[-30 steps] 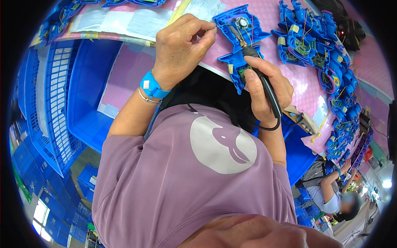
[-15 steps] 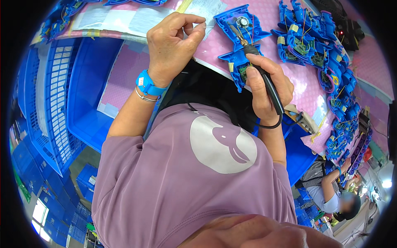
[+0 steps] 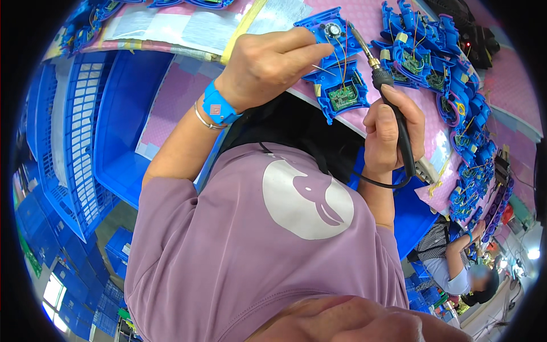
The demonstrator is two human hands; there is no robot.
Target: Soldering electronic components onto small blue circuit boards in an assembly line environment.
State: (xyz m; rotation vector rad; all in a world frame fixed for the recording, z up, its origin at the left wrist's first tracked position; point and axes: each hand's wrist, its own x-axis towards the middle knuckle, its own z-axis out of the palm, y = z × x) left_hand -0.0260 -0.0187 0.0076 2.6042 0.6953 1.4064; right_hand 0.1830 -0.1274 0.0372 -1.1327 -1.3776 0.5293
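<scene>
My left hand (image 3: 270,71) is closed in a pinch over the near edge of the work surface, beside an open blue plastic housing half. From under its fingers sticks a thin silvery solder wire (image 3: 325,69). A small round speaker (image 3: 333,31) sits in that farther blue shell, with thin red and yellow wires running to the nearer blue shell. This nearer shell holds a green circuit board (image 3: 344,97). In my right hand (image 3: 393,134) is a soldering iron (image 3: 380,77) with a black handle. Its metal tip points up and away, just right of the speaker shell, apart from the board.
More blue shells with boards and wires (image 3: 416,60) are heaped at the right and run along the table's edge. Blue crates (image 3: 128,125) stand at the left. At the far lower right, another person (image 3: 456,268) works. The iron's black cord loops below my right hand.
My left hand has moved right, toward the shells, with the solder wire. My right hand has drawn the iron to the right, off the speaker shell, uncovering the nearer circuit board.
</scene>
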